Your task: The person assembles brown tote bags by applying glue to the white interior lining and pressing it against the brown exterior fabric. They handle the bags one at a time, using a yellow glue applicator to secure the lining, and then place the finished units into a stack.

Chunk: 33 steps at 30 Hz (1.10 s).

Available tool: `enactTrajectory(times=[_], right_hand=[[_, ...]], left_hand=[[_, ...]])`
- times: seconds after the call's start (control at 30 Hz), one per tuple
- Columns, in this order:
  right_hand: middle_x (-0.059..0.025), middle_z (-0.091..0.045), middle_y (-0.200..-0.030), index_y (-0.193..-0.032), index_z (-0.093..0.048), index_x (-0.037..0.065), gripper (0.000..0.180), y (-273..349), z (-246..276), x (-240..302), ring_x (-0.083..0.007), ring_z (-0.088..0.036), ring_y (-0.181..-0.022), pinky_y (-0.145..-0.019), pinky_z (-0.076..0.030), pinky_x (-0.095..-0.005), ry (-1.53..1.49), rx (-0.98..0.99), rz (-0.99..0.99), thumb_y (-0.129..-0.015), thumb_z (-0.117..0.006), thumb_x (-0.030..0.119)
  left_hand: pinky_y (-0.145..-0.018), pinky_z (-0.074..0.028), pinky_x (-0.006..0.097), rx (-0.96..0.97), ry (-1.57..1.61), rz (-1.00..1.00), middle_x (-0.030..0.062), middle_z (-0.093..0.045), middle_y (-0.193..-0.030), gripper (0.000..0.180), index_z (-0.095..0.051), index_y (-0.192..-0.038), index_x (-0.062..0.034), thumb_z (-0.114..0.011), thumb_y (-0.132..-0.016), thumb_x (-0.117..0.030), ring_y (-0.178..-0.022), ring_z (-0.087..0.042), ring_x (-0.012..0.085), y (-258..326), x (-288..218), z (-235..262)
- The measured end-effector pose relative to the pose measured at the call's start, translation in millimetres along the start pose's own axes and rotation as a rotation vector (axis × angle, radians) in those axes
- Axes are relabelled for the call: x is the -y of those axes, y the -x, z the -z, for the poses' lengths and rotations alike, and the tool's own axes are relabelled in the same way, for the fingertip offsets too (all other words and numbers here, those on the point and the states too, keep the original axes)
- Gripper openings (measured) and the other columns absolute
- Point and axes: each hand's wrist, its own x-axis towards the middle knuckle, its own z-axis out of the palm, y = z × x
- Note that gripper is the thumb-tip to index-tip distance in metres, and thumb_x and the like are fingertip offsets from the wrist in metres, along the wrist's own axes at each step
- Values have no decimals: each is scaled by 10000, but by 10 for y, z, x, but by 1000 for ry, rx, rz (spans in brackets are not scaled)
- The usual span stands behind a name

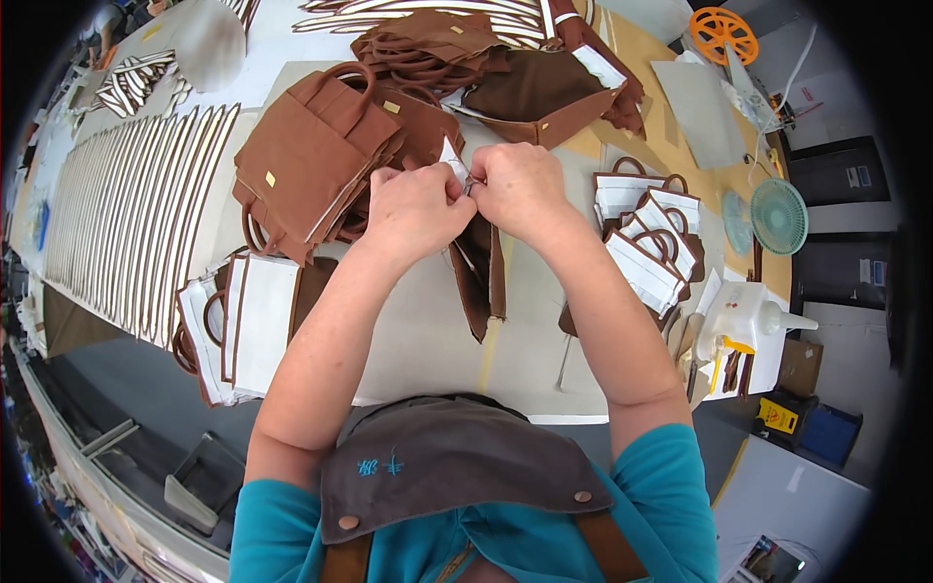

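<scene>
Pinching a dark-brown, folded, leather-like piece at its upper end, the left hand and right hand meet above the pale grey table, beside stacked reddish-brown, handled panels. Uneven pulling could crease or misalign its edges.

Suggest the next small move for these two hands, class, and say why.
Probably shift the pinch along the narrow, dark-brown folded piece of leather-like material: the bare left hand and bare right hand meet closely at its upper end, while its lower end points bodyward, unheld.
</scene>
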Motion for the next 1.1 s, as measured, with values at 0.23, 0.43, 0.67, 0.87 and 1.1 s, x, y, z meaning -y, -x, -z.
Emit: enactTrajectory(times=[0.23,0.43,0.67,0.87,1.1], right_hand=[[-94,-718,-772,-911,-757,153,150,121,-91,-109,-298,-699,-779,-717,-542,-424,-191,-48,2,-790,-667,155],[-72,-733,-818,-897,-758,140,131,159,-76,-148,-283,-703,-801,-729,-543,-416,-189,-84,3,-795,-677,159],[-70,-738,-840,-896,-766,134,126,200,-57,-109,-275,-707,-823,-746,-549,-403,-200,-91,-12,-796,-693,160],[-88,-737,-845,-887,-762,118,124,213,-91,-140,-289,-705,-817,-750,-551,-412,-295,-106,8,-786,-697,147],[-119,-724,-846,-835,-737,98,93,266,-100,-102,-325,-690,-846,-772,-543,-446,-247,-165,58,-798,-653,116]], left_hand=[[-1042,-285,389,-74,106,81,67,-708,-890,351,-646,-976,-83,-621,-814,-394,-928,-657,226,66,-22,-138],[-1005,-338,428,-79,-76,145,87,-716,-886,346,-695,-930,-100,-617,-813,-416,-926,-666,266,48,-153,-195],[-962,-389,434,-108,-14,159,91,-738,-907,277,-747,-875,-110,-663,-799,-363,-930,-687,262,68,-98,-144],[-946,-402,434,-177,26,120,91,-726,-816,237,-734,-825,-109,-689,-779,-337,-883,-689,267,98,-94,-206],[-947,-403,423,-189,-67,81,88,-703,-833,235,-721,-810,-121,-676,-783,-350,-851,-681,281,116,-108,-281]])
